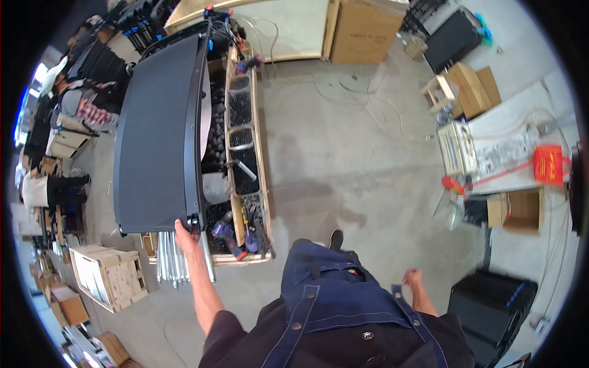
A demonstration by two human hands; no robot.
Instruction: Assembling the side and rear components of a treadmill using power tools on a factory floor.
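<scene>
Left hand [186, 236] is clamped on the near bottom corner of a large black panel [156, 135], which stands tilted over a long wooden tray [262, 178] of compartments holding dark small parts and hand tools. Right hand [412, 279] hangs free beside the denim apron [331, 294], touching nothing; whether its fingers are curled or spread cannot be told. Metal rods [172, 264] lie just below the panel.

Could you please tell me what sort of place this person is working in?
Probably a workshop or assembly hall: a wooden parts tray holding dark hardware and a power drill, wooden crates on bare concrete, and cardboard boxes.
</scene>
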